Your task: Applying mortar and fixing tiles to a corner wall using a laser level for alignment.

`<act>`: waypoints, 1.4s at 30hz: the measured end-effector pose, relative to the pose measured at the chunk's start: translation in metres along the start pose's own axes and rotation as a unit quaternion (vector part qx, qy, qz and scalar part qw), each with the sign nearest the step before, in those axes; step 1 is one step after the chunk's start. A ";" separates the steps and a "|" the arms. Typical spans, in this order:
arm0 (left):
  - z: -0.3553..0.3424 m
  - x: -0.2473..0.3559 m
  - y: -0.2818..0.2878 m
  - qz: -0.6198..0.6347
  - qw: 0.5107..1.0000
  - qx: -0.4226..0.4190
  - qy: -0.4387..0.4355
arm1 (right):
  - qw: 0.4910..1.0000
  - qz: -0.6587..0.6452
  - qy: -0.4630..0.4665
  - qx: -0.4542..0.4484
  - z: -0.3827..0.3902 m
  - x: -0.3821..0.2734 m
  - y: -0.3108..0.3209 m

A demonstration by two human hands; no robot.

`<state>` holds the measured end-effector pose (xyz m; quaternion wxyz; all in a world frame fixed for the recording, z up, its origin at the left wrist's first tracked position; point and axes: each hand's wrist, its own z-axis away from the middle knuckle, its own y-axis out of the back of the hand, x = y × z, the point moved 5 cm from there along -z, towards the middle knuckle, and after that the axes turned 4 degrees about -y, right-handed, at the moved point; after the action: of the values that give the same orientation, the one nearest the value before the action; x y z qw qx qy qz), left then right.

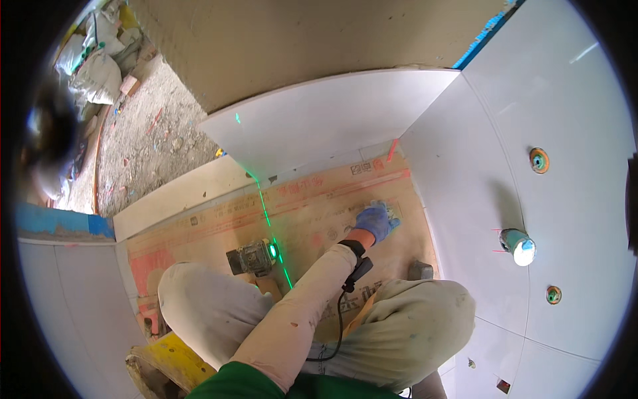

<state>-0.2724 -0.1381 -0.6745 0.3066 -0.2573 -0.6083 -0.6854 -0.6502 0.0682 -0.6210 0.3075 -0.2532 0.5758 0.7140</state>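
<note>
My left hand (pixel 376 219), in a blue glove, reaches to the printed cardboard floor covering (pixel 319 216); its fingers are bent over a small pale thing I cannot make out. A black device with a cable is strapped at that wrist. Left of my forearm, a laser level (pixel 254 257) stands on the cardboard, casting a green line across it and up the white upright tile (pixel 332 106). A small grey block (pixel 420 270) lies beside my right knee. My right hand is not in view.
A white tiled wall (pixel 571 199) on the right carries pipe fittings (pixel 538 160) and a protruding pipe (pixel 517 247). A mortar-coated wall (pixel 292 36) rises behind the upright tile. White sacks (pixel 96 78) and rubble lie at upper left. A yellow bucket-like object (pixel 169 362) is under me.
</note>
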 end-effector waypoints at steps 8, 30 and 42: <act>0.007 0.034 0.164 -0.223 0.927 -0.290 -0.083 | 0.991 -0.082 0.078 0.069 -0.023 -0.080 -0.017; 0.111 -0.064 0.425 -0.026 0.973 0.228 -0.015 | 0.807 -0.544 0.117 0.198 -0.264 -0.388 -0.106; 0.112 -0.067 0.440 -0.141 0.947 0.273 -0.090 | 0.789 -0.560 0.066 0.246 -0.318 -0.397 -0.146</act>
<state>0.0934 -0.0518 -0.4110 0.2094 -0.1354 -0.8274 -0.5033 -0.2697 -0.2802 -0.5008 0.6661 -0.4938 0.5083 0.2326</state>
